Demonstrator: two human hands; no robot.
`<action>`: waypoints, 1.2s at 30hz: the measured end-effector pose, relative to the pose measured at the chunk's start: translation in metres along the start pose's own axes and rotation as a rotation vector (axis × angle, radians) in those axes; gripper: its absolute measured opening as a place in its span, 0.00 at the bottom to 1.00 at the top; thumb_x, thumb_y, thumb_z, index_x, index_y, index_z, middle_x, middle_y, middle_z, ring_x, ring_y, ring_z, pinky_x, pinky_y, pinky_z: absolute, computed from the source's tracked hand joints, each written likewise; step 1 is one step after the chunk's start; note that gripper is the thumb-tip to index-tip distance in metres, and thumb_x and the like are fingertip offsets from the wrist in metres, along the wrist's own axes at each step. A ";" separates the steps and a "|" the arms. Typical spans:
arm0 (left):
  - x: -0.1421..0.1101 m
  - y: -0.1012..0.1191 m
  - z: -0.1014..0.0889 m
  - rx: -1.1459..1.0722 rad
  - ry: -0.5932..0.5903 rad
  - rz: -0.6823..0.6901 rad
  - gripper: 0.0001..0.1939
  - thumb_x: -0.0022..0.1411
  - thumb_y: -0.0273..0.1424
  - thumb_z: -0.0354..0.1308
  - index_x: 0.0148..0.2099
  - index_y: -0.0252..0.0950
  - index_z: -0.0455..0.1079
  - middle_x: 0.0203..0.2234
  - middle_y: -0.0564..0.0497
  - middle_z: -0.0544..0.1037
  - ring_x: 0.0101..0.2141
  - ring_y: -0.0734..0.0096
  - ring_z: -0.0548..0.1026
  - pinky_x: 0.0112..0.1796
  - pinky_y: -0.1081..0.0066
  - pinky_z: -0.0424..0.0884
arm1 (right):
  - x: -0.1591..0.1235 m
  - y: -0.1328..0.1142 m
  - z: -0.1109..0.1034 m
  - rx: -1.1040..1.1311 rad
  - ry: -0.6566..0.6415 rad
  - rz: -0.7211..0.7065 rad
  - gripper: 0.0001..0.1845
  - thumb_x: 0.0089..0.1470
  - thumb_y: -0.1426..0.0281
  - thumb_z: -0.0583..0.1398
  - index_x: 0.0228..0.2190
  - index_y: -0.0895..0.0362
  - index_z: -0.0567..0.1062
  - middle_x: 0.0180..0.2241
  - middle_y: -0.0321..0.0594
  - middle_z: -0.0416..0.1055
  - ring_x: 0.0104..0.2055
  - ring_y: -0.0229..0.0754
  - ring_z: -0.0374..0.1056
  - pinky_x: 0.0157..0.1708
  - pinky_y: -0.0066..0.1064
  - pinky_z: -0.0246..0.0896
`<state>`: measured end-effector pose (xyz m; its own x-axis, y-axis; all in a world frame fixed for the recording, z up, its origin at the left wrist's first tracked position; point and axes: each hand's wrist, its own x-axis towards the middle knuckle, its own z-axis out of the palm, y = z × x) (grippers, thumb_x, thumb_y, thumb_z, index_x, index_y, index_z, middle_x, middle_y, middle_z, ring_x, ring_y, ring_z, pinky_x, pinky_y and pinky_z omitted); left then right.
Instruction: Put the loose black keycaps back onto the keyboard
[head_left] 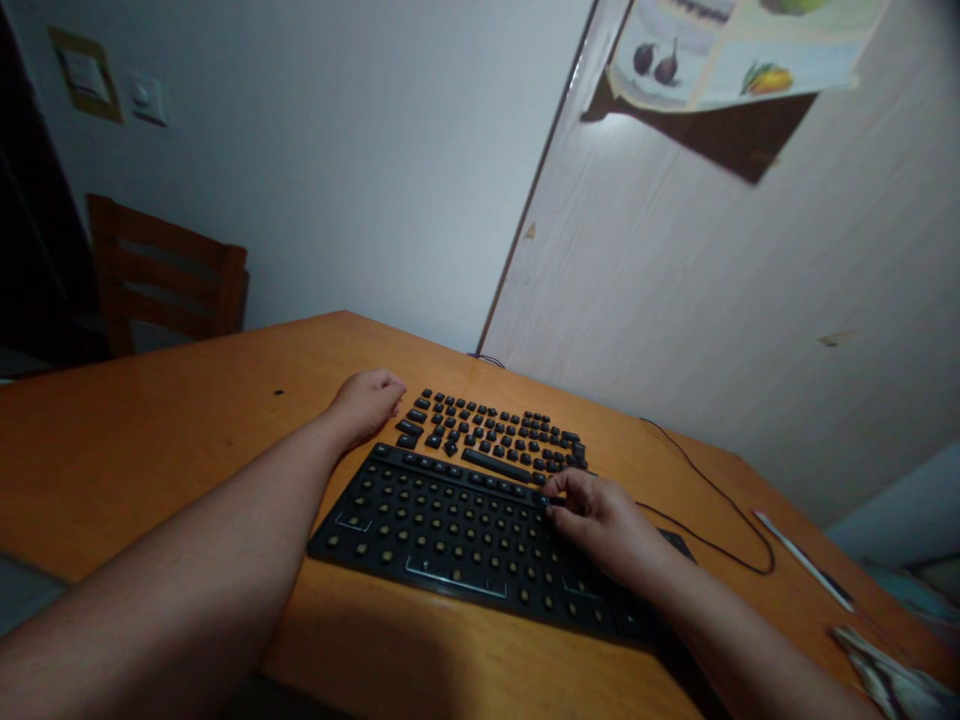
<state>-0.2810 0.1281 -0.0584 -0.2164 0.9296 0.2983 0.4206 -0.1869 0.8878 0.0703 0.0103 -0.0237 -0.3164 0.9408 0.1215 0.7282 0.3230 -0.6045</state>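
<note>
A black keyboard base [450,535] with its keycaps off lies on the orange wooden table [187,420]. Behind it, several loose black keycaps [491,435] are laid out in rows on the table. My left hand [367,400] rests curled beside the left end of those rows, its fingertips touching the nearest caps. My right hand [604,520] lies over the right part of the keyboard base, fingers pinched at a small keycap near the top edge.
The keyboard's black cable [720,520] loops over the table to the right. A white pen-like stick [802,560] and crumpled paper [889,680] lie near the right edge. A wooden chair [169,285] stands behind the table at the left.
</note>
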 end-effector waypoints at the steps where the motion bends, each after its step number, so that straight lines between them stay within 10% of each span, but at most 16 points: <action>1: 0.000 0.000 0.000 0.000 -0.001 0.000 0.10 0.50 0.35 0.54 0.32 0.35 0.72 0.19 0.52 0.73 0.21 0.71 0.70 0.24 0.73 0.60 | 0.000 0.000 0.000 0.003 -0.003 0.002 0.07 0.51 0.71 0.58 0.35 0.53 0.72 0.22 0.32 0.68 0.24 0.37 0.61 0.23 0.27 0.52; 36: 0.000 0.000 -0.001 0.029 -0.006 0.016 0.11 0.52 0.37 0.54 0.32 0.35 0.72 0.19 0.51 0.74 0.22 0.70 0.71 0.24 0.73 0.62 | -0.001 -0.003 -0.011 0.183 -0.073 0.045 0.07 0.54 0.65 0.58 0.28 0.56 0.68 0.24 0.33 0.65 0.25 0.36 0.58 0.24 0.26 0.52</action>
<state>-0.2816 0.1281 -0.0579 -0.2040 0.9284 0.3104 0.4494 -0.1929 0.8723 0.0752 0.0096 -0.0137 -0.3342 0.9417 0.0381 0.6221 0.2508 -0.7417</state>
